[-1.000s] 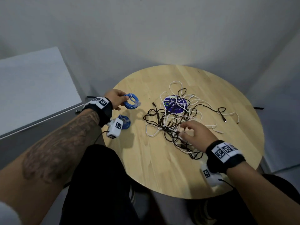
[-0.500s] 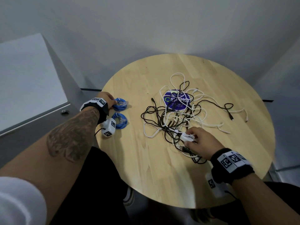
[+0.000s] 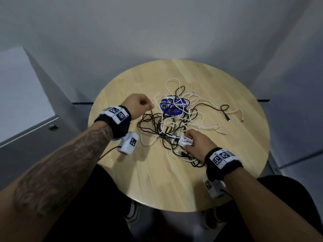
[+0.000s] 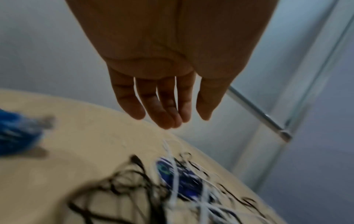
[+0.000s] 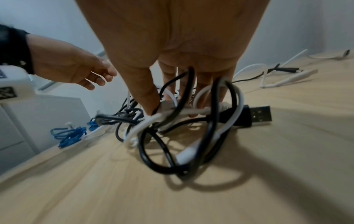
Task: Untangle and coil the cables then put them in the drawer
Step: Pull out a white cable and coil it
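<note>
My right hand (image 3: 195, 142) pinches a white plug (image 3: 186, 141) at the six o'clock edge of the tangle of black and white cables (image 3: 176, 119), thumb and fingers closed round it so I have one end to trace out from; in the right wrist view black loops (image 5: 184, 136) hang around that pinch and a black USB plug (image 5: 256, 116) lies on the wood at three o'clock of my fingers. My left hand (image 3: 138, 105) hovers at nine o'clock of the tangle, empty, fingers loose and lightly curled, ready, I reckon, to take a black strand while the right anchors. The tangle sprawls across the middle of the round wooden table (image 3: 157, 180), over a blue round sticker (image 3: 173, 106). Two coiled blue cables (image 5: 70, 134) wait at the table's nine o'clock edge, nearest the grey cabinet (image 3: 26, 128), handy for stowing. No open drawer shows, so most of the job lies ahead
</note>
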Action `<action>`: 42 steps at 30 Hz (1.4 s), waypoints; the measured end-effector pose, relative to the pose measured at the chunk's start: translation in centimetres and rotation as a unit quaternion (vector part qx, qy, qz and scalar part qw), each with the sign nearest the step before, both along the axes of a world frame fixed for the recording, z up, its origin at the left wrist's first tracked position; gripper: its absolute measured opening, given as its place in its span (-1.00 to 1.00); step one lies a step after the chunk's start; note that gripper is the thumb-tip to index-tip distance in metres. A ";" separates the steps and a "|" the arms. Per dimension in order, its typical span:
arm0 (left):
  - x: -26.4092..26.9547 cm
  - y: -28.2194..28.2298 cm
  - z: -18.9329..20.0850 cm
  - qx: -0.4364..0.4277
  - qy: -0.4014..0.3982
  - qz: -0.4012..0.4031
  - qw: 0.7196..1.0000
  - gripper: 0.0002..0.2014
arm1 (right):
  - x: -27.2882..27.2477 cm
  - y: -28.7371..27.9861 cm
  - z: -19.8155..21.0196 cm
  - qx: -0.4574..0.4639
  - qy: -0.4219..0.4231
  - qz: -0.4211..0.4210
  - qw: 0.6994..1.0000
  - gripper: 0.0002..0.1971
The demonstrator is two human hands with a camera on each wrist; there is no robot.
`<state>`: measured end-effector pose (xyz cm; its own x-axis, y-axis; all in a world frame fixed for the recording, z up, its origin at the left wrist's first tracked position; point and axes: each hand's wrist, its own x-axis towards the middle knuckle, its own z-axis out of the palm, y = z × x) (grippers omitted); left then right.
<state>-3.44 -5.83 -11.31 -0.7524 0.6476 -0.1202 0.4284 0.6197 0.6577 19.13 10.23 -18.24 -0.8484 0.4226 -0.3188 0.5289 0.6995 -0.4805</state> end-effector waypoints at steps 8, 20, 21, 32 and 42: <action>7.8 3.1 -4.3 -0.048 0.039 -0.115 0.991 -0.86 | 0.4 1.1 1.0 -0.052 0.114 -0.089 0.988 -0.61; 10.1 4.5 -6.3 0.004 0.049 -0.136 0.989 -0.29 | 0.6 1.5 3.4 -0.392 0.314 -0.251 0.828 -0.67; 10.1 4.6 -6.1 0.005 0.048 -0.139 0.989 -0.23 | 0.5 1.5 3.5 -0.404 0.318 -0.248 0.821 -0.68; 8.3 4.1 -5.8 0.007 0.151 -0.104 0.983 -0.71 | 1.3 3.4 4.8 -0.144 0.304 -0.205 0.919 -0.90; 8.4 3.6 -5.3 0.015 0.148 -0.092 0.985 -0.74 | 0.4 1.5 10.7 -0.157 0.352 -0.119 0.915 -0.92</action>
